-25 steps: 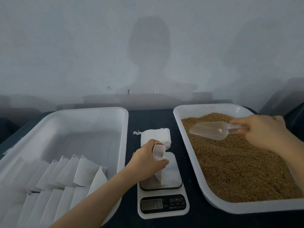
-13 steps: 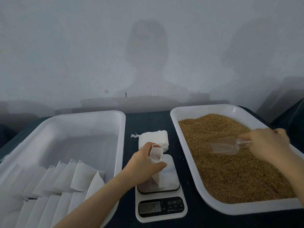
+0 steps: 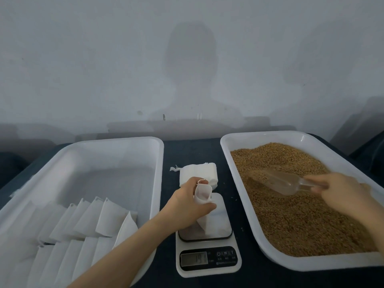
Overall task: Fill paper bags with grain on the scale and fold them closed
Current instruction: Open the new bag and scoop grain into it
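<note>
A small white paper bag [image 3: 203,195] stands on the kitchen scale [image 3: 207,257] with its mouth held open. My left hand [image 3: 187,206] grips the bag around its upper part. My right hand [image 3: 340,194] holds the handle of a clear plastic scoop [image 3: 278,183]. The scoop's front edge digs into the brown grain [image 3: 301,206] that fills the white tray [image 3: 234,142] on the right. The scale's display is lit but unreadable.
A stack of flat empty bags [image 3: 198,175] lies behind the scale. The white tray [image 3: 128,142] on the left holds several folded bags [image 3: 87,223] in its near half. The table top is dark [image 3: 191,148], with a wall close behind.
My right hand lowered the scoop from above the grain and pushed it down into the grain. My left hand kept hold of the bag on the scale.
</note>
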Available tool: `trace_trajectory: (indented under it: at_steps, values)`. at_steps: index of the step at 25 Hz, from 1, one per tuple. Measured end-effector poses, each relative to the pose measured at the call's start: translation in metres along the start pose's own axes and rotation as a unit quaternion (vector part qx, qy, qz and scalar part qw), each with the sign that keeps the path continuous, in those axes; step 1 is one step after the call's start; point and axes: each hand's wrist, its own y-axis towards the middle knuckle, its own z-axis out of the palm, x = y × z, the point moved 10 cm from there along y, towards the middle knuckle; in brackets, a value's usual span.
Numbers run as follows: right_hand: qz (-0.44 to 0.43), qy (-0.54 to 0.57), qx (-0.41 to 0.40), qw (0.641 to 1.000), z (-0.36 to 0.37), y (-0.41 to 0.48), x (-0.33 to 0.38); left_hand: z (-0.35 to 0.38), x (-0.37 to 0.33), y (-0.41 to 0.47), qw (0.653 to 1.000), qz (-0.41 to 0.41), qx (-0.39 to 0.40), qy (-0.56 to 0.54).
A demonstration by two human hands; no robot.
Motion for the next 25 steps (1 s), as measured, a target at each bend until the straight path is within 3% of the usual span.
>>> trace_trajectory:
  at_steps: [7,15,25]
  values:
    - [-0.008,0.102,0.060,0.993,0.004,-0.011,-0.013,0.002,0.001,0.000,1.000,-0.004,0.007,-0.002]
    - [-0.022,0.113,0.058,0.992,-0.007,-0.021,-0.011,0.004,0.002,0.000,1.000,-0.006,0.015,0.002]
    - [-0.189,0.066,0.034,0.979,-0.054,-0.050,0.073,0.006,0.003,0.000,0.999,-0.020,0.026,0.009]
